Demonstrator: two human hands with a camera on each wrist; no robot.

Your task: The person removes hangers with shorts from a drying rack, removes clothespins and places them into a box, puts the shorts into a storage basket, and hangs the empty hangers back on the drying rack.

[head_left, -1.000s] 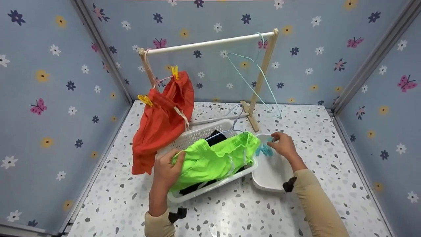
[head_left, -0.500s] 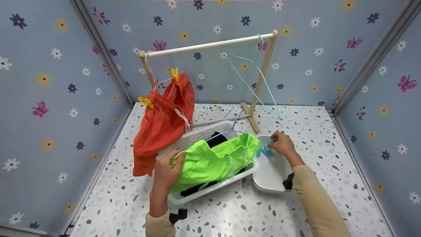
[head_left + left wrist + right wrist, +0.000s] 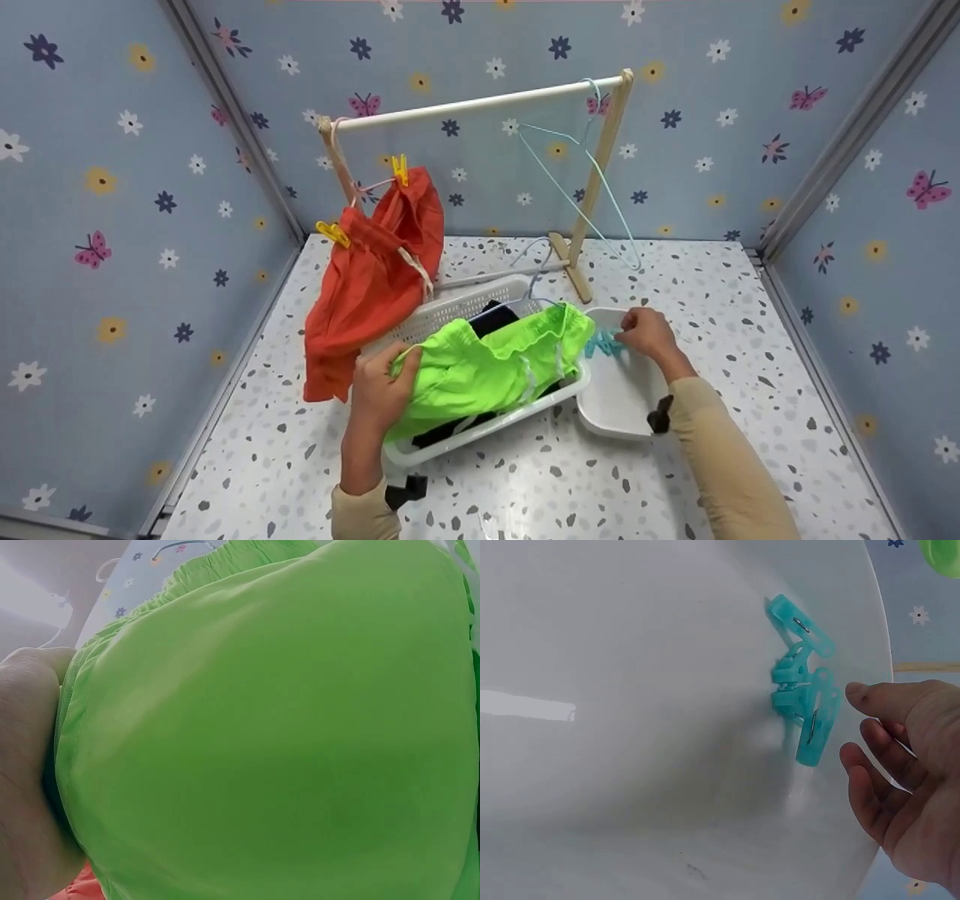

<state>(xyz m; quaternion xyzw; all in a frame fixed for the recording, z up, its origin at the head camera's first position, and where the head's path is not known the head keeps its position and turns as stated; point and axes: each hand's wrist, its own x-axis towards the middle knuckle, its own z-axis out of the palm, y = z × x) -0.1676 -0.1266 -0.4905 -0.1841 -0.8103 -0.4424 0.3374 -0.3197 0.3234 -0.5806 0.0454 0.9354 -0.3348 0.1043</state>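
The left hand [image 3: 384, 384] pinches green shorts [image 3: 480, 375]; the right hand [image 3: 649, 335], loosely curved and empty, hovers just right of teal clothespins [image 3: 791, 699].

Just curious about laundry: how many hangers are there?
3: a pink hanger bearing the red garment; a pale-blue hanger on the bar, at right; a blue hanger at the green garment. Others may be hidden.

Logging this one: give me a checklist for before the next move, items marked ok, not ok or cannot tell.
1. Left grip holds the green shorts: ok, pinched at their left edge.
2. Teal clothespins near the right grip: ok, in the white tub by its fingertips.
3. Right grip holds a clothespin: not ok, none visible in it.
4. Blue hanger fully seated in the waistband: cannot tell, fabric hides its ends.
5. Red garment clipped: ok, two yellow clothespins.
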